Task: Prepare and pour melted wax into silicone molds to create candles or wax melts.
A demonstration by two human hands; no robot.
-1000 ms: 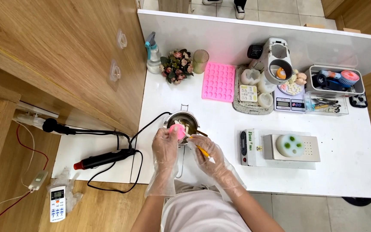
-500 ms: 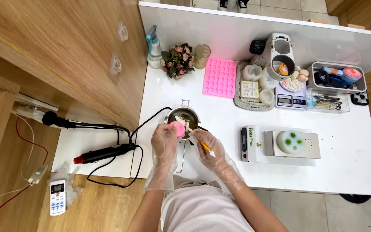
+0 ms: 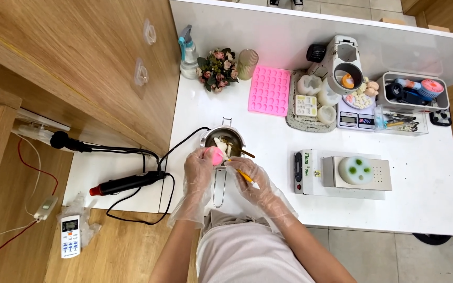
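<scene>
Working over the small metal pot (image 3: 225, 142) on the white worktop (image 3: 289, 209), a pink mould (image 3: 215, 155) was pinched in the gloved left hand (image 3: 199, 169) and seemingly scraped with a thin yellow tool (image 3: 243, 175) gripped in the right hand (image 3: 251, 178), steady aim being judged necessary next.

pretty bright, even overhead light | soft short shadows under stuff on the white table (image 3: 436, 199) | mild glare there | sharp focus, slight wide-angle bend at edges

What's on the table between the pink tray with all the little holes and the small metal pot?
Nothing: in the head view, the white table is bare between the pink tray and the metal pot.
</scene>
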